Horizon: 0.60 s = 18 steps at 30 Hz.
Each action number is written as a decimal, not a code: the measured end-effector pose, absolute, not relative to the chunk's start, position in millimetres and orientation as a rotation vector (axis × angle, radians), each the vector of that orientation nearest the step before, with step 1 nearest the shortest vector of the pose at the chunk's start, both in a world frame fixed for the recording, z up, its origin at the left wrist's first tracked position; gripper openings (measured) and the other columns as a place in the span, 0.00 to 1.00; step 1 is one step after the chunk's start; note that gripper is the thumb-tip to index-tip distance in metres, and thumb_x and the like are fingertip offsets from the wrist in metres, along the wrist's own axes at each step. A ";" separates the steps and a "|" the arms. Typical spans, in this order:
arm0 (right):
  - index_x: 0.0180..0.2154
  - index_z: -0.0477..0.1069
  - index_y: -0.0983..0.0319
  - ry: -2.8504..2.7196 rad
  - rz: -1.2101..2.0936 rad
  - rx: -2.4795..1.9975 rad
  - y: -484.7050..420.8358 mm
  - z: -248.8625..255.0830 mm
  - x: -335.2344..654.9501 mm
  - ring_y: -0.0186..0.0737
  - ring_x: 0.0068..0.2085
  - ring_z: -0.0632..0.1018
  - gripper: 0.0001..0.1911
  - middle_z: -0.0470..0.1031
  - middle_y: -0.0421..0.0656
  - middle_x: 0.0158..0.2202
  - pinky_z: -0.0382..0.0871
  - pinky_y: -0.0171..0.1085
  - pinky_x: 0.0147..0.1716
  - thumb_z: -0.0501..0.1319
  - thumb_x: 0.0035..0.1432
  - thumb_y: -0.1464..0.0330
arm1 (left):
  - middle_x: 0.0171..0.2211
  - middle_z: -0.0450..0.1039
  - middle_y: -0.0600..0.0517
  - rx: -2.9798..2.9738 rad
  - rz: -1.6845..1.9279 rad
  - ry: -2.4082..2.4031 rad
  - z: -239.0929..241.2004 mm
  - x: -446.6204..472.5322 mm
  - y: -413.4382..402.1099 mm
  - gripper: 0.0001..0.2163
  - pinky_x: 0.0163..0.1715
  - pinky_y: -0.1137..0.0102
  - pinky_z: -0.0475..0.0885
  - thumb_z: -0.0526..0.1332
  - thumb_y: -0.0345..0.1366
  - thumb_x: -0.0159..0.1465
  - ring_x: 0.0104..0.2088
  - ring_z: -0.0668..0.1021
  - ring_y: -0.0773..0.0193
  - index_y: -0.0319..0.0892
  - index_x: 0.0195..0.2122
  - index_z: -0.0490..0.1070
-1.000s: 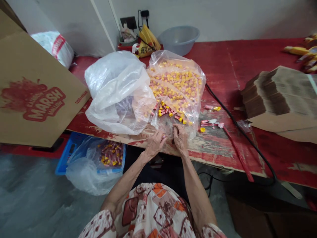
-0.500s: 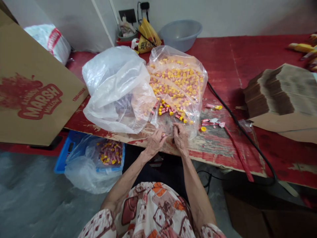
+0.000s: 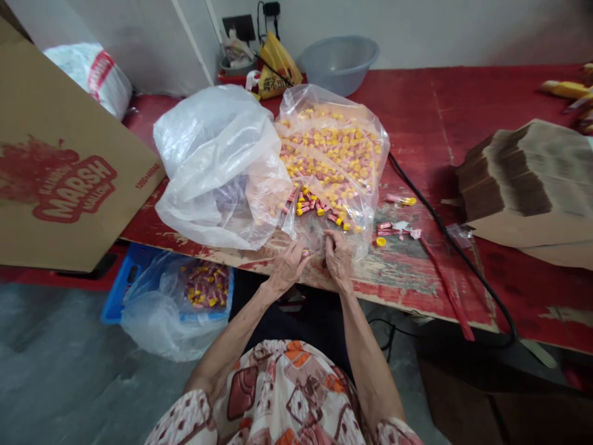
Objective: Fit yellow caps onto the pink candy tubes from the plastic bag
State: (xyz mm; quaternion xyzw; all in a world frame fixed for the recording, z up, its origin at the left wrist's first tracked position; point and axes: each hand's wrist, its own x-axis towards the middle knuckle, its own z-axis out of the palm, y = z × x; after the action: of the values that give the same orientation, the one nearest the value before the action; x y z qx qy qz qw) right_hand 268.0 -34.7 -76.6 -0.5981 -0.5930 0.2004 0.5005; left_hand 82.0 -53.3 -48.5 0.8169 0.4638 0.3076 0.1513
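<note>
My left hand [image 3: 288,264] and my right hand [image 3: 338,258] rest close together at the near edge of the worn red table [image 3: 463,130]. Both are curled, fingers pinched on a small pink wrapped candy [image 3: 306,253] between them, at the mouth of a clear plastic bag [image 3: 333,154] full of pink and yellow wrapped candies. Loose candies [image 3: 319,207] lie spilled just beyond my fingers. A crumpled clear bag [image 3: 217,161] sits to the left of my hands.
A big cardboard box [image 3: 60,167] leans at the left. A blue crate [image 3: 125,278] lined with plastic holds candies under the table. Stacked flat cardboard [image 3: 528,167] lies right, a black cable [image 3: 445,228] crosses the table, a grey basin [image 3: 338,59] stands behind. Stray candies [image 3: 393,230] lie right of my hands.
My hands have stayed in place at the bag's mouth, with only slight finger motion. The view tilted a little between the earliest frame and now.
</note>
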 end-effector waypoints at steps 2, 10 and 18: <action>0.46 0.78 0.59 -1.429 0.483 -1.447 -34.4 -76.6 267.9 0.46 0.47 0.81 0.16 0.83 0.49 0.45 0.76 0.44 0.51 0.52 0.72 0.65 | 0.40 0.74 0.50 2.336 0.849 1.296 -42.7 82.9 -49.0 0.03 0.37 0.69 0.76 0.61 0.35 0.74 0.38 0.79 0.61 0.43 0.45 0.70; 0.46 0.78 0.60 -1.405 0.478 -1.458 -33.7 -77.3 265.0 0.45 0.47 0.81 0.16 0.83 0.48 0.45 0.76 0.44 0.51 0.52 0.71 0.66 | 0.43 0.74 0.50 2.310 0.957 1.310 -27.6 92.4 -36.7 0.05 0.42 0.68 0.77 0.60 0.34 0.74 0.41 0.79 0.62 0.44 0.49 0.70; 0.46 0.78 0.60 -1.396 0.516 -1.445 -33.2 -77.0 266.9 0.46 0.47 0.81 0.16 0.82 0.49 0.44 0.76 0.45 0.51 0.52 0.71 0.65 | 0.39 0.73 0.52 2.155 0.903 1.295 -49.2 84.7 -32.1 0.03 0.37 0.71 0.77 0.60 0.31 0.71 0.36 0.78 0.66 0.43 0.45 0.70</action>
State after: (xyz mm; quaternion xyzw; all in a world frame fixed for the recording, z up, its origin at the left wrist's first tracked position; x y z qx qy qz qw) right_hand 266.9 -33.2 -77.0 -0.5996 -0.5794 0.2142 0.5088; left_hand 84.7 -32.1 -49.2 0.7845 0.4714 0.3288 0.2328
